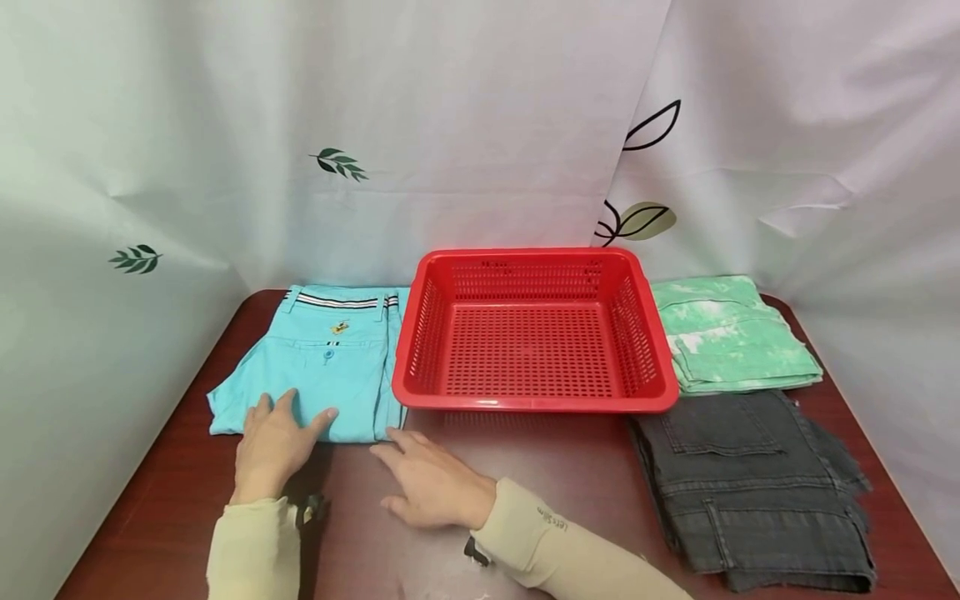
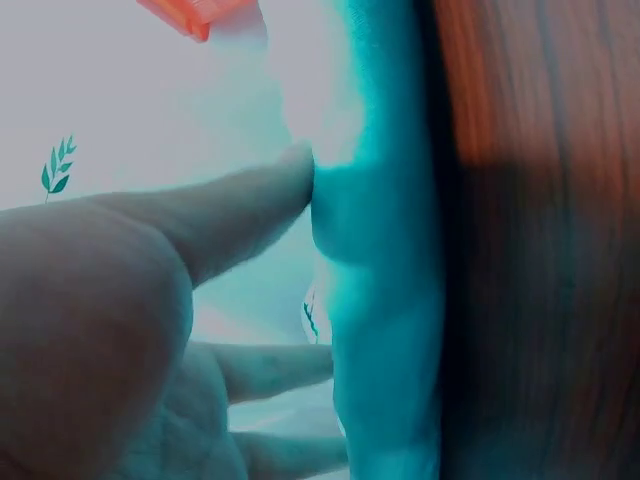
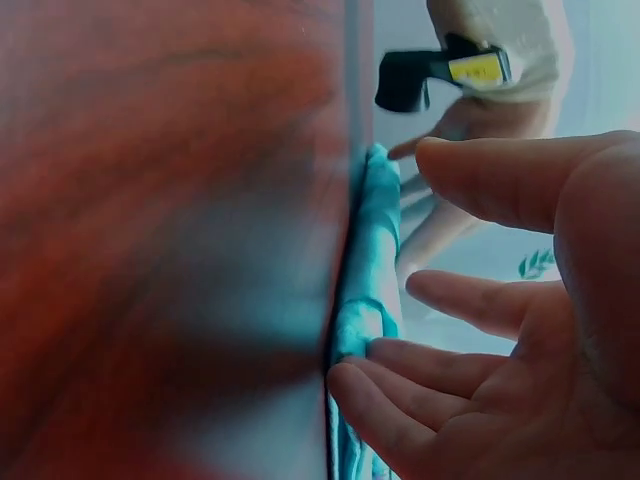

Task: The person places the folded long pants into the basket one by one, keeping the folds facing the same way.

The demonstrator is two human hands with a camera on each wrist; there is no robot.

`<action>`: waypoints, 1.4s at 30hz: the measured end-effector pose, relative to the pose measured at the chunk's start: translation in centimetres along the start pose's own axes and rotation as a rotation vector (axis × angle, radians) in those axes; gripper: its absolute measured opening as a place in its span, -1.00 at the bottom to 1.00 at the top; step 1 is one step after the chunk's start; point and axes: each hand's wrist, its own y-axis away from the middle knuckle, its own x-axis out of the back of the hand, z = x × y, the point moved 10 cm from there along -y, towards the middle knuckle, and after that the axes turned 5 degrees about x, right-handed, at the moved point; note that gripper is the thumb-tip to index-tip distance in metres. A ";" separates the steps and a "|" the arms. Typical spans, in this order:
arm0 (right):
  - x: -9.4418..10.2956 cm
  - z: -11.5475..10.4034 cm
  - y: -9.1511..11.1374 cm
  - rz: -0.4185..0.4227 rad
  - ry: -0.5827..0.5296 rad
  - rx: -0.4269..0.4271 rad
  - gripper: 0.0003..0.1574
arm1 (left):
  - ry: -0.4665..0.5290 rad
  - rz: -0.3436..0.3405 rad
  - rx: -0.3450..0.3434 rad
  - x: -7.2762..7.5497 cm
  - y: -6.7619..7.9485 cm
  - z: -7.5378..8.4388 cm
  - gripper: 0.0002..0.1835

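Folded light-blue trousers (image 1: 330, 367) lie at the left of the table, their striped waistband toward the back. My left hand (image 1: 273, 442) rests on their front part with fingers spread; in the left wrist view the thumb (image 2: 250, 215) and fingertips touch the blue cloth (image 2: 385, 300). My right hand (image 1: 431, 479) is at the trousers' front right corner, its fingers loosely extended. The right wrist view has those fingers (image 3: 430, 390) beside the folded edge of the cloth (image 3: 370, 270), holding nothing. Whether they touch it I cannot tell.
A red plastic basket (image 1: 536, 404) with nothing in it stands at the back middle, against the trousers' right side. Right of it lie a folded green tie-dye garment (image 1: 742, 342) and, nearer, folded dark grey jeans (image 1: 757, 483). White curtains (image 1: 465, 125) surround the brown table (image 1: 150, 500).
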 end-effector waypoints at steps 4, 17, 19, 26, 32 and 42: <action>0.3 0.3 0.1 0.007 -0.017 -0.016 -0.23 | 0.069 0.060 0.062 1.0 0.5 -0.9 -0.05; 1.2 0.6 0.6 0.074 -0.022 -0.011 -0.25 | 0.152 0.132 0.190 1.9 2.0 -3.6 0.07; 1.3 0.7 0.7 0.087 -0.024 -0.009 -0.27 | 0.153 0.135 0.190 1.8 2.1 -3.7 0.03; 1.9 0.9 1.0 0.138 -0.029 0.001 -0.31 | 0.110 0.166 0.175 1.4 2.5 -3.5 -0.29; 2.0 1.2 1.3 0.154 -0.030 -0.007 -0.32 | 0.091 0.142 0.177 0.7 2.5 -3.4 -0.23; 1.9 1.7 1.7 0.161 -0.020 -0.021 -0.33 | 0.141 0.113 0.202 0.2 2.1 -3.3 -0.14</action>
